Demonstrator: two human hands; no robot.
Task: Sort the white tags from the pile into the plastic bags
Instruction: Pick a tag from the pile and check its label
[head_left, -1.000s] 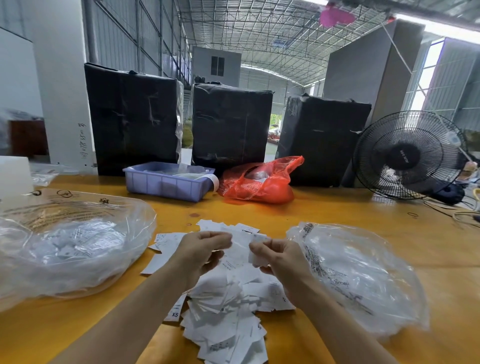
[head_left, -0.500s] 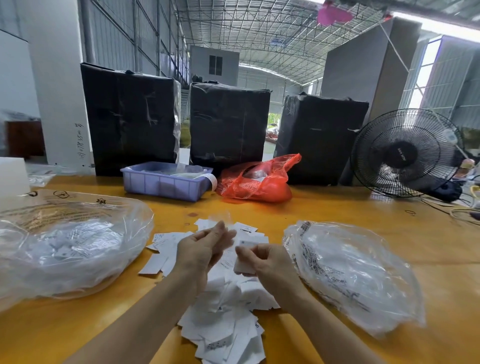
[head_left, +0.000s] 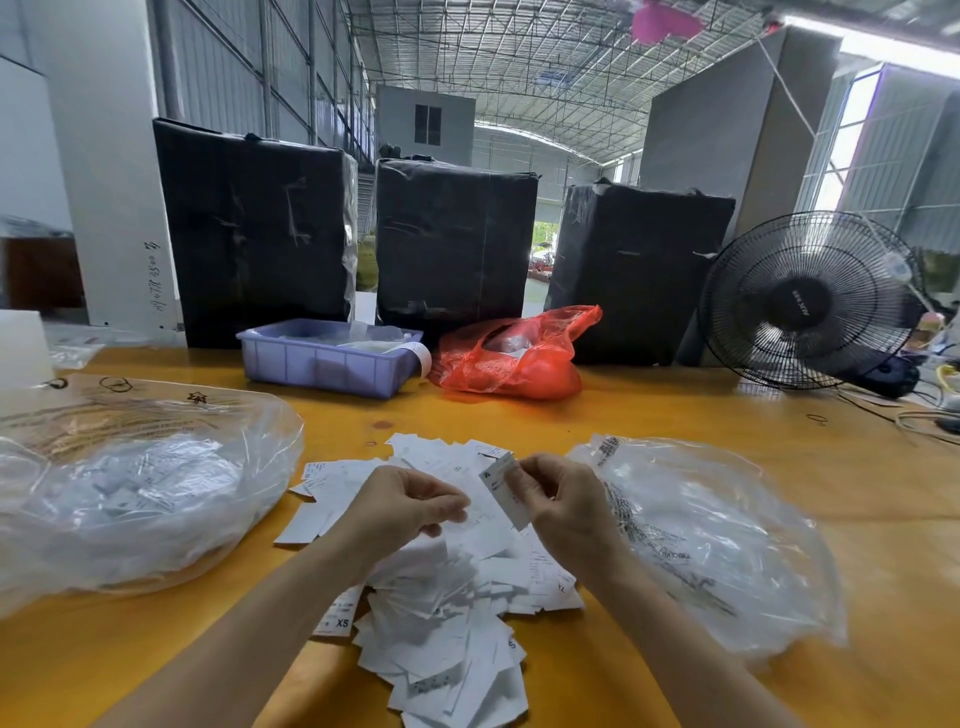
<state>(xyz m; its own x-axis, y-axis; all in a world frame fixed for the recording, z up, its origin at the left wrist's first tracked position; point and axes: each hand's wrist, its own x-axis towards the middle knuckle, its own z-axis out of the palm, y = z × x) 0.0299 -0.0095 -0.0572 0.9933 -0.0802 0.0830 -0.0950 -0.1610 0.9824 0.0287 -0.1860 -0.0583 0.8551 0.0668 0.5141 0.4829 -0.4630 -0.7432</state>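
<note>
The yellow desk (head_left: 675, 415) carries everything; at its far edge three black wrapped boxes (head_left: 457, 244) stand in a row, and a black fan (head_left: 805, 301) stands to the right of them. On the left lies a big clear plastic bag (head_left: 130, 493) with white tags inside it; on the right lies a second clear bag (head_left: 717, 545), printed with black text, and what it holds I cannot tell. Between the two bags the pile of white tags (head_left: 447, 613) spreads on the desk; some show the letters XS and S. Behind the pile sits a purple tray (head_left: 322, 366) with clear packets in it; just beside it an orange bag (head_left: 514, 358) lies crumpled. The right hand (head_left: 561, 499) pinches one tag (head_left: 503, 488) marked S between thumb and fingers, above the pile; the left hand (head_left: 400, 504) is near it with fingers curled, and whether they hold something I cannot tell.
</note>
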